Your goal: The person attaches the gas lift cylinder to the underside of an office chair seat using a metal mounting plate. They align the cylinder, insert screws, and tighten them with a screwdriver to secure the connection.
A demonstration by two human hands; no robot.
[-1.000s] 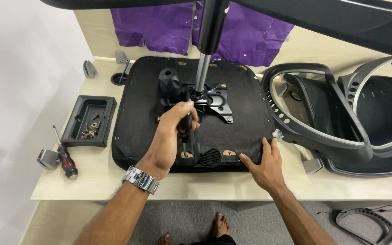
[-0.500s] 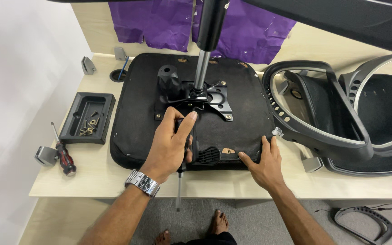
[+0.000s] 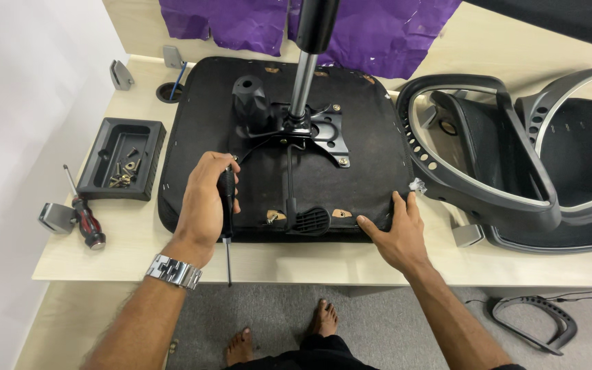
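Over on the left lies one red and black screwdriver (image 3: 85,218) on the table (image 3: 447,264), and next to it one black tray (image 3: 122,158) with a few screws in it. Then comes the left hand (image 3: 205,200), wrapped tight around a second screwdriver (image 3: 227,219); its long thin rod points down, toward the person and past the table edge. Just ahead of that hand sits the one big black seat pad (image 3: 371,161), upside down, with its metal plate (image 3: 323,133) and pole (image 3: 303,79) in the middle. The right hand (image 3: 393,231) is spread flat on the pad's near edge, pinching nothing. Both hands are close to the plate, the left a bit closer. On the far right rests one chair back frame (image 3: 515,157)
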